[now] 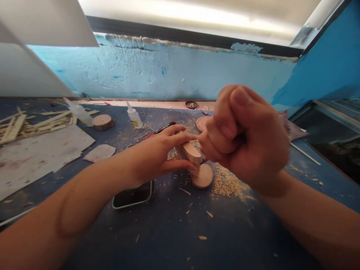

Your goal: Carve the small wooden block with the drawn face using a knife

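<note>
- Left hand (153, 156), reaching in from the left; clamped on a wooden piece (192, 151), thumb on the near side, fingers over the far side, apparently to steady it.
- Wooden piece, pale and block-like, in mid-table; its near end overlaps a round wooden disc (203, 178) in this view; whether the two touch cannot be told.
- Right hand (247, 129), raised, curled into a fist close beside the left fingertips; whether it grips anything cannot be told.
- Wood shavings (228, 184), heaped right of the disc; probably cut from wood here.
- Dark pale-rimmed object (133, 195), flat, partly under the left forearm.
- Nozzle bottle (134, 117), upright, perhaps kept within reach; yellow label, writing too small to read; second bottle (81, 113), tilted, no legible label.
- Wood strips (17, 126), piled at far left, seemingly out of the way.
- No brand readable.
</note>
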`<state>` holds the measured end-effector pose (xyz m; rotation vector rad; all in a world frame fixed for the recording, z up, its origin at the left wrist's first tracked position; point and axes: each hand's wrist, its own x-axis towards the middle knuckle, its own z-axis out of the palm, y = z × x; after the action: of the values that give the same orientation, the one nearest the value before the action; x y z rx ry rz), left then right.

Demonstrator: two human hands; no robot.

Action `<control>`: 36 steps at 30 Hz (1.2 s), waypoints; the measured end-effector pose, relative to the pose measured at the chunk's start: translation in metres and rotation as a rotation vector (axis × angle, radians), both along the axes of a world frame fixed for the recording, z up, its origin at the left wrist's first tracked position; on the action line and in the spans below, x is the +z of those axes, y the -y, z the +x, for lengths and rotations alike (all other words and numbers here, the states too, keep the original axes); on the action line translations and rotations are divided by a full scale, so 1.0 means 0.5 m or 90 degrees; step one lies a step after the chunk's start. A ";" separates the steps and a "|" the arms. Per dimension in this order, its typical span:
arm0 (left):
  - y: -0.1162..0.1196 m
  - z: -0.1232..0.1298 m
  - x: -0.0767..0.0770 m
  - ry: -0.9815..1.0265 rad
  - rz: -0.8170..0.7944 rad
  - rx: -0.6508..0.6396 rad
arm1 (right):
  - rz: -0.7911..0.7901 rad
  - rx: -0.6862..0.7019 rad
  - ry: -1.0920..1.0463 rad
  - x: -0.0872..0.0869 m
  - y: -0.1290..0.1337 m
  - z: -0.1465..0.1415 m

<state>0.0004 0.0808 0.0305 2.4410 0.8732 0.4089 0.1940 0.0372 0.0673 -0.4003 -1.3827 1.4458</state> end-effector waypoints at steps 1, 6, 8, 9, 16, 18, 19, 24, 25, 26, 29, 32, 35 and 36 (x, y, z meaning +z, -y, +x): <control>0.000 0.000 0.000 0.005 -0.001 0.000 | -0.007 -0.004 -0.003 -0.002 0.000 0.000; 0.001 0.001 0.002 0.001 -0.013 0.012 | 0.012 -0.017 0.013 0.006 0.007 0.002; 0.002 0.001 0.003 0.001 -0.016 0.010 | 0.016 -0.021 0.006 0.012 0.009 0.004; 0.003 0.001 0.004 0.002 -0.016 0.011 | 0.007 -0.024 0.005 0.012 0.009 0.004; 0.005 0.000 0.006 -0.002 0.006 0.004 | 0.009 -0.026 0.005 -0.011 0.011 -0.006; 0.005 0.000 0.006 -0.004 0.005 0.008 | -0.002 -0.007 0.006 -0.011 0.011 -0.007; 0.005 0.000 0.005 -0.008 0.001 0.012 | 0.001 -0.006 0.012 -0.009 0.011 -0.006; 0.005 0.001 0.003 0.015 -0.014 0.014 | 0.005 -0.025 0.009 0.001 0.012 -0.002; 0.006 0.001 0.003 0.012 -0.017 0.019 | 0.004 -0.026 0.017 0.001 0.013 -0.002; 0.006 0.001 0.003 0.007 -0.018 0.022 | 0.002 -0.030 0.022 0.001 0.014 -0.003; 0.007 0.002 0.003 0.000 -0.016 0.022 | -0.004 -0.035 0.016 -0.003 0.017 -0.006; 0.008 0.003 0.004 0.004 -0.020 0.026 | 0.001 -0.022 0.027 -0.009 0.015 -0.007; 0.007 0.001 0.005 0.006 -0.017 0.019 | 0.010 -0.017 0.047 -0.017 0.007 -0.006; 0.006 0.000 0.005 0.010 -0.016 0.012 | 0.001 0.000 0.069 -0.018 0.003 -0.005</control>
<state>0.0003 0.0776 0.0332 2.4055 0.8896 0.4213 0.1916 0.0359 0.0582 -0.4829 -1.4702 1.4409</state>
